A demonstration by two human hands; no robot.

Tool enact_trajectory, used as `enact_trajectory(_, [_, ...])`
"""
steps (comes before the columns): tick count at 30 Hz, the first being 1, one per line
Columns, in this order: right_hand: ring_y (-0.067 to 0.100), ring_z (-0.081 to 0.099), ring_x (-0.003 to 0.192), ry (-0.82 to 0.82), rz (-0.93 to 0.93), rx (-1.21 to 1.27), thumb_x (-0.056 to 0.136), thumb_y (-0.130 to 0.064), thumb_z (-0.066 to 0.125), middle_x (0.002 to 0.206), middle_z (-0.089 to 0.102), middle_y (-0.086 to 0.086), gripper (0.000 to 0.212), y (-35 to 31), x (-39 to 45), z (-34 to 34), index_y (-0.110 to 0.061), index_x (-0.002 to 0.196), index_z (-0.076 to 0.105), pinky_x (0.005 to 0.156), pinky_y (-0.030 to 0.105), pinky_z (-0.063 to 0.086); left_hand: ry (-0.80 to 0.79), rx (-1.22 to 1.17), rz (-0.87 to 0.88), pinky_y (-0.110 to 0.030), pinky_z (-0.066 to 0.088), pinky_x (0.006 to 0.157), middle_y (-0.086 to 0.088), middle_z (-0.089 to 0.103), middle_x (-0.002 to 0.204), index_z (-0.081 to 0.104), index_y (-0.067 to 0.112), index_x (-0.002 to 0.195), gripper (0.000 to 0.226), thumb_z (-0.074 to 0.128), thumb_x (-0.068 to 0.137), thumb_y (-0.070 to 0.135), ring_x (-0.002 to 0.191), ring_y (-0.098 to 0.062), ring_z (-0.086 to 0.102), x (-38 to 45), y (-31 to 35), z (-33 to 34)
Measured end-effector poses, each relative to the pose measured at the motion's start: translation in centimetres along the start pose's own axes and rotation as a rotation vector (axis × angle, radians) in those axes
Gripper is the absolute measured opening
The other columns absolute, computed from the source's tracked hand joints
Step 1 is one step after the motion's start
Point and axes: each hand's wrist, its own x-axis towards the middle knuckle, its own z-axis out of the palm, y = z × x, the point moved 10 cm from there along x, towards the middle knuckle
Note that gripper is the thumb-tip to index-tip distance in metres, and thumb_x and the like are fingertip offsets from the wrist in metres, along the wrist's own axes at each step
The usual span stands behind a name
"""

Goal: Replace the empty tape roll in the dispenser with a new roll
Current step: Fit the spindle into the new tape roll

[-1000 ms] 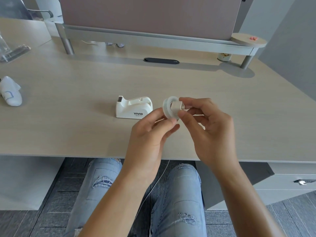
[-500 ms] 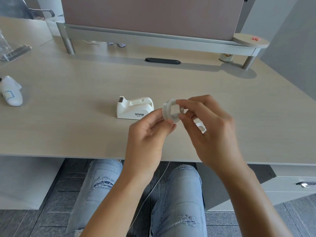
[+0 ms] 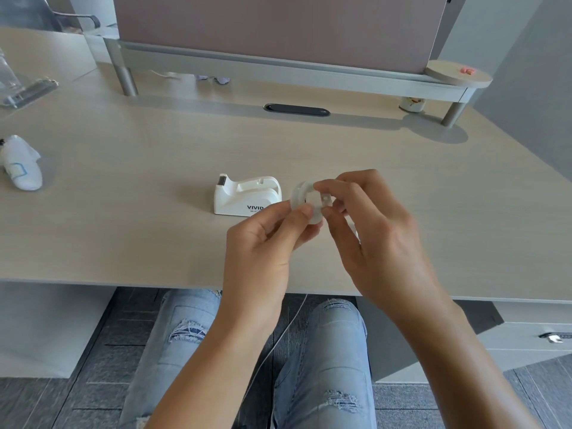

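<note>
Both hands are working together just above the table (image 3: 123,230), in front of the person and to the right of the dispenser (image 3: 247,196).

Left hand (image 3: 263,246): thumb and forefinger are pinching the outer rim of the tape roll (image 3: 305,202), holding it on edge with its open centre facing the right hand.

Right hand (image 3: 371,230): fingertips are closing on a small pale hub piece (image 3: 322,199) sitting at the roll's centre hole. The piece looks to be partly inside the core; how deep it is seated is not resolvable, as the fingers are covering it.

Dispenser: standing upright on the table, cutter end to the left, cradle slot on top open with no roll in it. It is near the left hand's fingers but not being touched.

Step in hand (judgement): the hub is being fitted into the core of the new roll, off the dispenser. The empty roll appears already out; a small pale object is partly showing behind the right hand, identity unclear.

Next move (judgement): press the hub through until it sits centred, both stub ends protruding evenly; then turn the roll so the free tape end is feeding toward the cutter, and lower the hub ends into the cradle notches.

Risk: a skewed hub will be binding in the slot.
</note>
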Motion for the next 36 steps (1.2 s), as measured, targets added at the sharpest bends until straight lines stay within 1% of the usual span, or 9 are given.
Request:
enact_trajectory(7, [0.029, 0.071, 0.078, 0.026, -0.066, -0.006, 0.102, -0.002, 0.063, 0.113, 0.068, 0.017, 0.023, 0.0, 0.3, 0.2, 0.0, 0.122, 0.074, 0.066, 0.045, 0.06, -0.004, 0.072, -0.021, -0.043, 0.061, 0.096, -0.015, 0.082, 0.104, 0.081, 0.003, 0.105, 0.018, 0.07, 0.097, 0.015, 0.095, -0.023, 0.075, 0.3, 0.4, 0.0])
enact_trajectory(13, [0.034, 0.071, 0.08, 0.01, -0.087, -0.009, 0.102, -0.001, 0.061, 0.111, 0.067, 0.02, 0.023, 0.4, 0.0, 1.2, 0.002, 0.122, 0.073, 0.067, 0.048, 0.06, 0.024, 0.171, -0.033, -0.039, 0.065, 0.086, -0.016, 0.082, 0.094, 0.082, 0.005, 0.1, 0.018, 0.068, 0.098, 0.016, 0.08, -0.024, 0.074, 0.6, 0.1, -0.7])
enact_trajectory(16, [0.034, 0.071, 0.084, -0.006, -0.115, -0.015, 0.101, 0.0, 0.063, 0.109, 0.067, 0.02, 0.021, 0.2, -0.1, 1.7, 0.002, 0.119, 0.073, 0.069, 0.047, 0.06, 0.063, 0.243, -0.024, -0.039, 0.066, 0.078, -0.016, 0.079, 0.08, 0.082, 0.008, 0.087, 0.022, 0.066, 0.099, 0.017, 0.072, -0.025, 0.074, 0.7, 0.2, -1.3])
enact_trajectory(19, [0.022, 0.069, 0.086, -0.028, -0.108, 0.021, 0.099, 0.001, 0.068, 0.109, 0.066, 0.017, 0.021, 0.4, 0.1, 2.1, 0.001, 0.118, 0.074, 0.074, 0.041, 0.059, 0.091, 0.272, -0.011, -0.042, 0.064, 0.073, -0.014, 0.073, 0.069, 0.082, 0.012, 0.08, 0.027, 0.067, 0.099, 0.024, 0.065, -0.026, 0.071, 0.9, 0.5, -1.8])
enact_trajectory(22, [0.005, 0.061, 0.088, -0.011, -0.045, 0.097, 0.097, 0.003, 0.071, 0.109, 0.067, 0.012, 0.022, 0.9, 0.1, 1.9, 0.0, 0.118, 0.075, 0.081, 0.031, 0.058, 0.083, 0.161, -0.051, -0.046, 0.064, 0.079, -0.012, 0.071, 0.074, 0.082, 0.015, 0.078, 0.028, 0.065, 0.1, 0.023, 0.071, -0.027, 0.069, 0.7, 0.0, -1.8])
enact_trajectory(27, [0.009, 0.065, 0.086, 0.082, 0.022, 0.15, 0.094, 0.005, 0.074, 0.109, 0.069, 0.013, 0.024, 0.3, -0.5, 1.2, 0.001, 0.118, 0.076, 0.085, 0.021, 0.055, 0.023, 0.022, -0.047, -0.048, 0.06, 0.098, -0.015, 0.081, 0.1, 0.082, 0.01, 0.087, 0.03, 0.057, 0.103, 0.01, 0.104, -0.028, 0.074, -0.3, -0.3, -1.3])
enact_trajectory(30, [0.005, 0.063, 0.084, 0.102, 0.036, 0.131, 0.094, 0.003, 0.074, 0.108, 0.07, 0.011, 0.023, -0.3, -0.5, 0.9, 0.0, 0.116, 0.077, 0.086, 0.011, 0.047, 0.002, -0.027, -0.026, -0.045, 0.058, 0.101, -0.013, 0.082, 0.103, 0.083, 0.01, 0.096, 0.03, 0.055, 0.105, 0.01, 0.11, -0.03, 0.075, -0.5, 0.1, -1.4])
enact_trajectory(32, [0.007, 0.063, 0.084, 0.085, 0.018, 0.102, 0.095, 0.002, 0.074, 0.108, 0.07, 0.011, 0.022, -0.7, -0.2, 1.2, -0.001, 0.116, 0.077, 0.084, 0.011, 0.046, 0.01, -0.016, -0.003, -0.045, 0.059, 0.1, -0.017, 0.082, 0.104, 0.081, 0.006, 0.1, 0.028, 0.054, 0.105, 0.01, 0.111, -0.035, 0.075, -0.4, 0.4, -1.8])
enact_trajectory(36, [0.012, 0.068, 0.083, 0.03, -0.041, 0.05, 0.097, -0.002, 0.074, 0.109, 0.07, 0.011, 0.021, -1.6, 0.4, 2.1, -0.002, 0.117, 0.078, 0.078, 0.022, 0.054, 0.038, 0.058, 0.036, -0.039, 0.063, 0.092, -0.015, 0.082, 0.101, 0.08, 0.003, 0.103, 0.029, 0.053, 0.107, 0.01, 0.101, -0.03, 0.078, -0.2, 0.9, -2.7])
